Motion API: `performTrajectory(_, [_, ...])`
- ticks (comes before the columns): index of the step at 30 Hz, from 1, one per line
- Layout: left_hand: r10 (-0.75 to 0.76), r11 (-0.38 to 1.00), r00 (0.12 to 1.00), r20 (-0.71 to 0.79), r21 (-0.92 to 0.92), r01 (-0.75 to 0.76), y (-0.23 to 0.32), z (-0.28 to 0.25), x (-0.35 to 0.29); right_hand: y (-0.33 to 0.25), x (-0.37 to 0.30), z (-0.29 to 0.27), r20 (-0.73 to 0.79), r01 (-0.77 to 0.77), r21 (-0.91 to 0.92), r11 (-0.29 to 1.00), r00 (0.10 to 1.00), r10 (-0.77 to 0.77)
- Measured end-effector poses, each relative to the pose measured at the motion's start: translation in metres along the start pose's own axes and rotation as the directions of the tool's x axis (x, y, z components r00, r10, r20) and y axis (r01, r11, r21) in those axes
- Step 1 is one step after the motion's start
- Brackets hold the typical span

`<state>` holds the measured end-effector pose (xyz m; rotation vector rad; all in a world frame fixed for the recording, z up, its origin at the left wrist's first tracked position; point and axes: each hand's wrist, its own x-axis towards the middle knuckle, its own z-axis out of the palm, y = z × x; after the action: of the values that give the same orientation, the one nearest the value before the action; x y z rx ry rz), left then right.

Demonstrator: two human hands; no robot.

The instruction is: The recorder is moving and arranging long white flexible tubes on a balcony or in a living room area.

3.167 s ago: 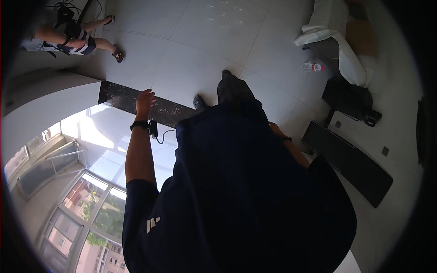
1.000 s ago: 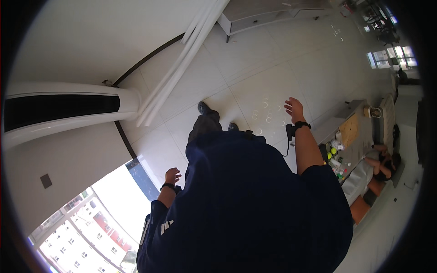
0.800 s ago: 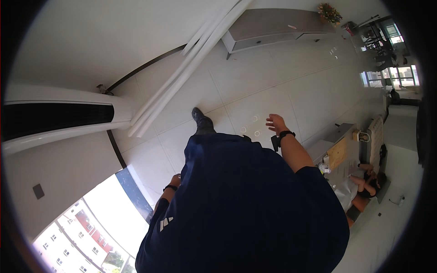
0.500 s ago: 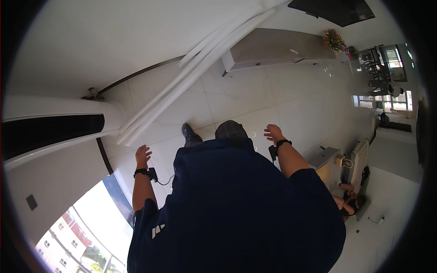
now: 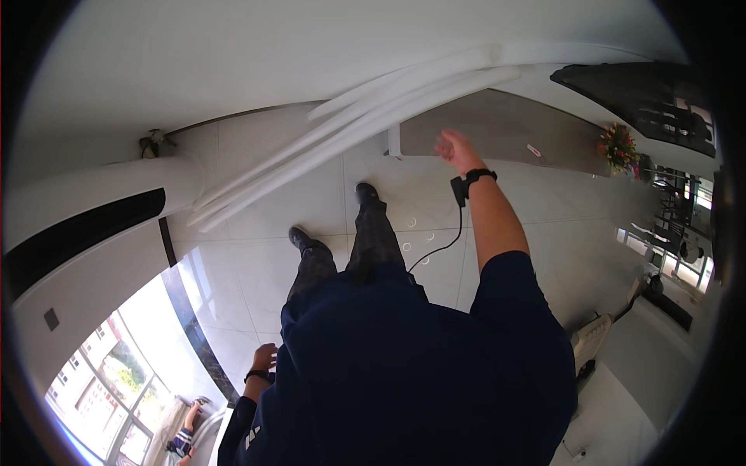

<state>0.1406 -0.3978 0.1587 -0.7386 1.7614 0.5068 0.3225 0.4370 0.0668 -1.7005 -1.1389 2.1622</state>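
Observation:
My right hand (image 5: pixel 457 151) is stretched forward over the floor, in front of a low grey cabinet (image 5: pixel 497 128). Its fingers are loosely bent and apart, and I see nothing in them. A black strap with a small box (image 5: pixel 464 189) circles that wrist, and a black cable runs from it toward my waist. Low at my left side hangs my left hand (image 5: pixel 265 357), close to my dark blue shirt (image 5: pixel 420 365). Its fingers are slightly curled and partly hidden by the shirt; nothing shows in them. That wrist also wears a black strap (image 5: pixel 259 376).
Long white pipe-like strips (image 5: pixel 342 133) run along the wall from a tall white unit with a black panel (image 5: pixel 85 233). A dark screen (image 5: pixel 637 101) and flowers (image 5: pixel 618 146) stand at far right. A window (image 5: pixel 116 373) and another person (image 5: pixel 183 441) are at lower left.
My right hand has swung forward and up toward the cabinet. My left hand has dropped back beside my body. Both my legs now show, and the view has turned.

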Motion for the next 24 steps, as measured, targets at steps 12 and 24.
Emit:
performTrajectory(12, [-0.052, 0.926, 0.937, -0.345, -0.368, -0.084, -0.017, 0.027, -0.143, -0.183, 0.138, -0.004, -0.162, 0.129, 0.22, 0.967, 0.982, -0.094])
performTrajectory(24, [-0.189, 0.858, 0.96, -0.204, -0.509, 0.061, -0.106, 0.114, -0.159, -0.173, 0.123, 0.137, 0.004, 0.228, 0.386, 0.894, 0.969, -0.248])
